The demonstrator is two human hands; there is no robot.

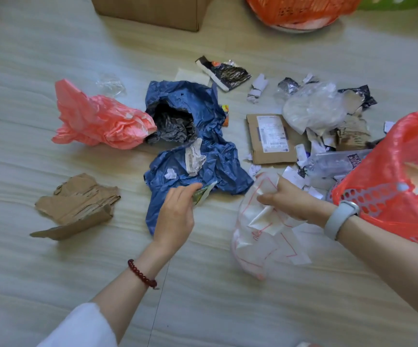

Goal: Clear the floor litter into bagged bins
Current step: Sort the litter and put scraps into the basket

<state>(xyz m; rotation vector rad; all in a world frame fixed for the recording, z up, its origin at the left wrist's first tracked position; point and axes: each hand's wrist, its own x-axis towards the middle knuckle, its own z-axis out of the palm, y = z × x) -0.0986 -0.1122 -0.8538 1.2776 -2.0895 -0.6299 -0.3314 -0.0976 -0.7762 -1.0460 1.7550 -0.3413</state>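
Currently, collection is underway: left hand (175, 214) pinches a small green-printed wrapper (204, 195), right hand (289, 199) grips a clear red-marked plastic bag (260, 236); next, deposit both in the red-bagged perforated bin (398, 176).

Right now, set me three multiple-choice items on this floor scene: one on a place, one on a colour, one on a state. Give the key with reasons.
1. Where does the torn cardboard piece lie?
A. left of the blue bag
B. inside the cardboard box
C. on the shipping envelope

2. What colour is the liner of the bin by the right wrist?
A. green
B. black
C. red

3. What is the right hand doing?
A. resting flat on the floor
B. gripping a clear plastic bag
C. hanging idle

Key: 1 A, it sits on bare floor left of the blue bag. 2 C, red plastic drapes over the perforated bin. 3 B, its fingers curl round the gathered clear plastic, while the left hand pinches a small wrapper.
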